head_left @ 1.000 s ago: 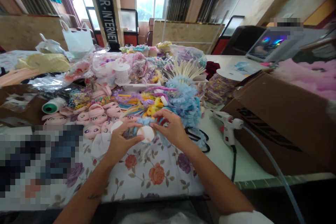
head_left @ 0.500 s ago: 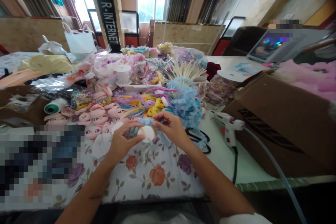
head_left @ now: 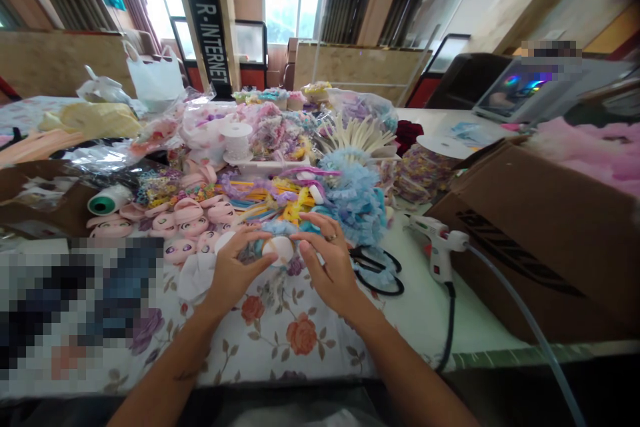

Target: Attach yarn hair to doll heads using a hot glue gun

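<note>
Both my hands meet over the floral tablecloth (head_left: 280,333) at the table's near middle. My left hand (head_left: 234,273) and my right hand (head_left: 327,267) pinch a small round white piece with blue lace frill (head_left: 278,248) between their fingertips. A ring shows on my right hand. Right behind the piece lie a pile of blue lace trim (head_left: 353,197) and yellow and purple ribbons (head_left: 270,197). Several pink doll-face pieces (head_left: 175,223) lie to the left of my left hand.
Black scissors (head_left: 377,273) lie right of my right hand. A white glue gun (head_left: 440,247) with a black cord stands further right, next to a large cardboard box (head_left: 545,233). A green thread spool (head_left: 107,200) and bags of craft trims crowd the far side.
My right hand slid a little toward me and its fingers spread flatter beside the piece. The white piece tilted, showing less of its round face. The left hand stayed put.
</note>
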Demonstrator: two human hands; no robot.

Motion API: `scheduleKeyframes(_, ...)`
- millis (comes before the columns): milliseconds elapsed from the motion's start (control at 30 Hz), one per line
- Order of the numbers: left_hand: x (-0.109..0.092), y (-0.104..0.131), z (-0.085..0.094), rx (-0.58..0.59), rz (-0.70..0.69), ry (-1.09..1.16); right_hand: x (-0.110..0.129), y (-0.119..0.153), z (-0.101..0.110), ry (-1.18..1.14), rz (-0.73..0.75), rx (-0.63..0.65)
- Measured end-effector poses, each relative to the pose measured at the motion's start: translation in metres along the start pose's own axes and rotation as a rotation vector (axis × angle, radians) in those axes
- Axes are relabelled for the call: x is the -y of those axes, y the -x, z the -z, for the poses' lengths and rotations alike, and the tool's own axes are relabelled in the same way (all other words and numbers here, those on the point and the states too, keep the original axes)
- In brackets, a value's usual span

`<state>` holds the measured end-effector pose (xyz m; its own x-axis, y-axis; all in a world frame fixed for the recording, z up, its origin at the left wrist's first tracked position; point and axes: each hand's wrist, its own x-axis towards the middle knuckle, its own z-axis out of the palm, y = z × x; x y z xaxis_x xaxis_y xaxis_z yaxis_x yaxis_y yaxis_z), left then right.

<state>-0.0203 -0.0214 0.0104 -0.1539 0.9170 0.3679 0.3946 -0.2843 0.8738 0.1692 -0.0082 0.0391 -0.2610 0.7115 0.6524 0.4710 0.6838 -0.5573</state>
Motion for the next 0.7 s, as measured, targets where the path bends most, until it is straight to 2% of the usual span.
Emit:
scheduleKeyframes(133, -0.001, 0.001, 0.0, 0.012, -0.028, 0.011, 0.0, 0.01, -0.005, 0.082, -0.02, 0.024)
scheduleKeyframes(333, -0.002, 0.001, 0.0, 0.016, -0.027, 0.01, -0.002, 0.013, -0.01, 0.081, -0.075, 0.067)
scheduleKeyframes(533, -0.003, 0.0, 0.001, 0.022, -0.025, 0.018, -0.001, 0.009, -0.009, -0.08, -0.215, 0.114)
scheduleKeyframes(633, -0.003, 0.0, 0.001, 0.019, -0.028, 0.013, -0.001, 0.008, -0.008, -0.177, -0.266, 0.064)
scheduleKeyframes(700, -0.003, 0.0, 0.0, 0.023, -0.034, 0.007, -0.001, 0.009, -0.008, -0.145, -0.249, 0.05)
